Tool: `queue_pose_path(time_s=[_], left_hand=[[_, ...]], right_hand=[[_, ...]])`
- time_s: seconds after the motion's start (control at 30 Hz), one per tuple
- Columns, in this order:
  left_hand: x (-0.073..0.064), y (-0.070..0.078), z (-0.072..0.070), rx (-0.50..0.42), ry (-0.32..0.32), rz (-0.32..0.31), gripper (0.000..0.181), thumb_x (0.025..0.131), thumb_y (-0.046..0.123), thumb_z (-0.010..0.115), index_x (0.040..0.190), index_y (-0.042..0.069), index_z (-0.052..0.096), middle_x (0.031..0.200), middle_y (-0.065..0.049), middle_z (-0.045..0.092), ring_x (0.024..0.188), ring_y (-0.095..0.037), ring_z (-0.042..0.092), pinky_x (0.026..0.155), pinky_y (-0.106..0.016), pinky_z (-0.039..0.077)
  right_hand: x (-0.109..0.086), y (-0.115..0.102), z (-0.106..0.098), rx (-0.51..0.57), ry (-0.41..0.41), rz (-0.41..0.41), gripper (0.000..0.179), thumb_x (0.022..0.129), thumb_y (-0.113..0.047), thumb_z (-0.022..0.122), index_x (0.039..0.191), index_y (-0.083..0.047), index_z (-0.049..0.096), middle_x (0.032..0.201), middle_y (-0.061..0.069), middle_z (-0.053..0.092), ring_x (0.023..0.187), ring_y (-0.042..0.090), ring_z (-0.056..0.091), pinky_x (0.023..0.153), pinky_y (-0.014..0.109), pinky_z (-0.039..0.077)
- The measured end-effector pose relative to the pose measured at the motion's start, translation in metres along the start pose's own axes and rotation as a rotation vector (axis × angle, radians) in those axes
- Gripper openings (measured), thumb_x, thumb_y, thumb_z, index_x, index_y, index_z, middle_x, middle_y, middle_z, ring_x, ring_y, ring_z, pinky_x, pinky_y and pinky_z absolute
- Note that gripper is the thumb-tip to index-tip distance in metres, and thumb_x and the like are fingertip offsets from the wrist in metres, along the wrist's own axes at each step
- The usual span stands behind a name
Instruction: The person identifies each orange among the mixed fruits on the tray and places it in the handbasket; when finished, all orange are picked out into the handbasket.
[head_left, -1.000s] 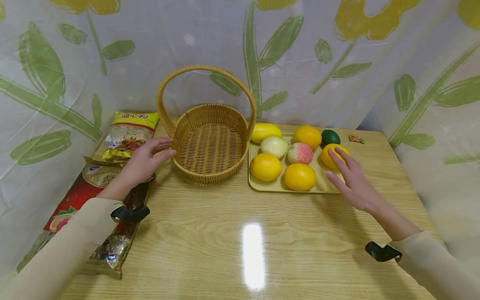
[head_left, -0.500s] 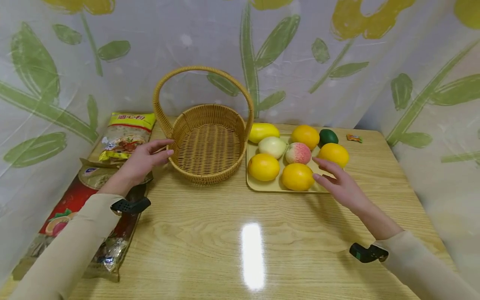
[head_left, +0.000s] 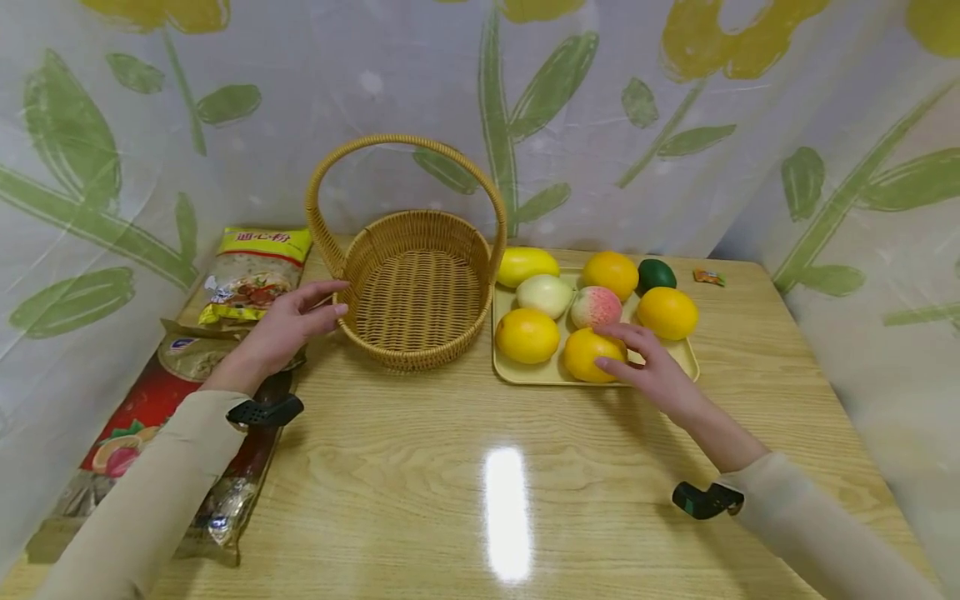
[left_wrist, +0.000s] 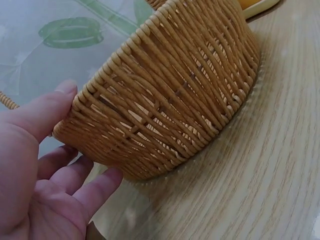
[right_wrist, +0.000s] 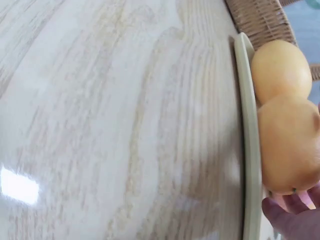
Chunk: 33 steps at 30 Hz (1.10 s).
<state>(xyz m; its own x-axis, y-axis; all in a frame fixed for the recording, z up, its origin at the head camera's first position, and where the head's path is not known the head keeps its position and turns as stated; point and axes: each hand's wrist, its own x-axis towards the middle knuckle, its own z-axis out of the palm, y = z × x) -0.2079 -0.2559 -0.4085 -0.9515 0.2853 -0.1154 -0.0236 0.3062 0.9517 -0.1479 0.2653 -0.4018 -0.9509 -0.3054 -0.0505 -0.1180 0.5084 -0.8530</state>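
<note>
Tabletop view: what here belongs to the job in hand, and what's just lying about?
Likely in the job:
basket by left hand
yellow fruit at right hand
tray
other fruit

Apparently lying about:
yellow bag
red bag
small packet

- Wicker basket (head_left: 408, 359): golden brown, woven
- Touched fruit (head_left: 586, 357): golden yellow
- Peach (head_left: 595, 307): cream blushing pink
- Tray (head_left: 680, 360): pale yellow
- Table (head_left: 375, 475): light wood grain
- Curtain (head_left: 300, 58): whitish, yellow flowers, green leaves
</note>
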Motion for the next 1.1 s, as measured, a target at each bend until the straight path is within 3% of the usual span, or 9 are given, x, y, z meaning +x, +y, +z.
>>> queue_pose_path(time_s=[0.37,0.8,1.1], left_hand=[[-0.0018,-0.0035,0.0008,-0.059,-0.001,0.006,0.061,0.1,0.033,0.058,0.151,0.009,0.036,0.152,-0.019,0.032,0.122,-0.023,0.051,0.093,-0.027,0.053],[-0.0006,-0.0058,0.0014,-0.089,0.006,0.038,0.06,0.1,0.029,0.058,0.15,0.005,0.036,0.156,-0.019,0.026,0.121,-0.017,0.052,0.091,-0.026,0.054],[-0.0005,-0.0039,0.0032,-0.099,0.017,0.015,0.061,0.099,0.031,0.059,0.15,0.005,0.037,0.156,-0.013,0.028,0.128,-0.026,0.049,0.093,-0.028,0.053]], right_hand=[[0.0028,0.0022,0.0032,-0.052,0.021,-0.045,0.048,0.095,-0.024,0.067,0.138,-0.009,0.051,0.141,0.011,0.047,0.129,0.032,0.037,0.111,0.06,0.029],[-0.002,-0.0018,-0.0026,-0.091,0.035,0.073,0.056,0.095,-0.035,0.066,0.144,-0.015,0.049,0.143,0.016,0.04,0.128,0.037,0.03,0.108,0.059,0.03],[0.0003,0.0019,-0.003,-0.067,-0.013,0.056,0.058,0.096,-0.029,0.066,0.144,-0.009,0.04,0.141,0.014,0.042,0.123,0.034,0.039,0.106,0.054,0.033]])
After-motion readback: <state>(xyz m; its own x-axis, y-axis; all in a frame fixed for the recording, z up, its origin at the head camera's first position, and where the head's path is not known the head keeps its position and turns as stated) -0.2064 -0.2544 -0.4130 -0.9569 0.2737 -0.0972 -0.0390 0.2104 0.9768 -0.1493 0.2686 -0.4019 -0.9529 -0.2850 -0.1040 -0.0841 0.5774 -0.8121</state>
